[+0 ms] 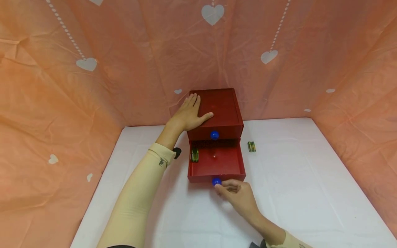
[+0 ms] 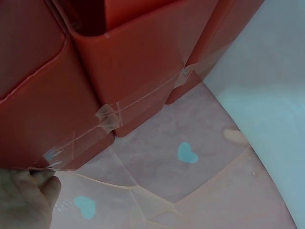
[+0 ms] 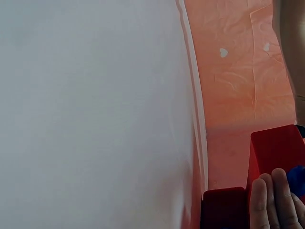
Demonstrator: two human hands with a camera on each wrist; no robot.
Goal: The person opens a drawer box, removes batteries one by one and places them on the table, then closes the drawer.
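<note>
A red drawer cabinet (image 1: 221, 106) stands on the white table, its upper drawer closed behind a blue knob (image 1: 214, 135). My left hand (image 1: 189, 115) rests on top near the left edge, fingers straight and thumb spread. Below, the lower drawer (image 1: 221, 163) is pulled out toward me. Its blue knob (image 1: 216, 181) is pinched between the thumb and fingers of my right hand (image 1: 240, 196). Inside that drawer, green batteries (image 1: 194, 155) lie along the left wall. In the right wrist view, the right fingers (image 3: 281, 198) overlap the red drawer beside a blue knob (image 3: 297, 180).
Two more green batteries (image 1: 252, 146) lie side by side on the table (image 1: 294, 172), right of the cabinet. Peach cloth (image 1: 145, 69) with white hearts hangs behind and at both sides. Clear tape (image 2: 109, 118) runs across the cabinet's red sections in the left wrist view.
</note>
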